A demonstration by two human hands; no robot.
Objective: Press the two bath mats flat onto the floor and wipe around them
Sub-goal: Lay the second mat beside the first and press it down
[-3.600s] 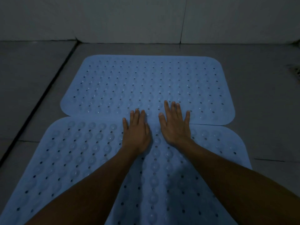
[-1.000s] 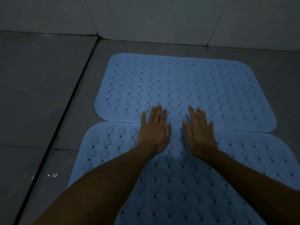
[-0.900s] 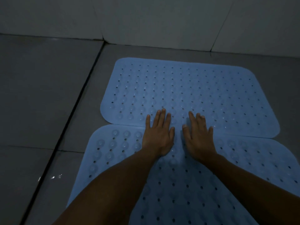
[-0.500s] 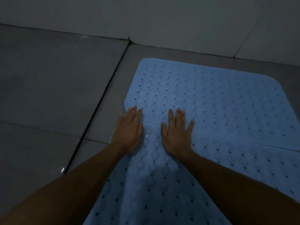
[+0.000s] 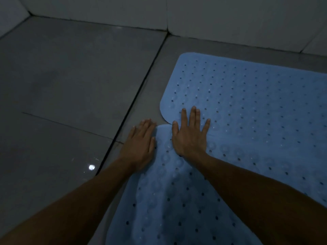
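Note:
Two pale blue perforated bath mats lie on the grey tile floor, the far mat (image 5: 247, 96) overlapping the top edge of the near mat (image 5: 169, 206). My left hand (image 5: 140, 144) lies flat with straight fingers at the near mat's far left corner, its fingertips reaching onto the bare floor. My right hand (image 5: 190, 133) presses flat with spread fingers across the seam, palm on the near mat and fingers on the far mat's near left corner.
Grey floor tiles (image 5: 70, 82) with dark grout lines stretch to the left, with a bright light reflection (image 5: 91, 167) near my left forearm. A pale tiled wall (image 5: 212, 18) runs along the back, close behind the far mat.
Both hands have slid left along the seam from the mats' middle to their left corners. The view has swung left, so more bare floor shows.

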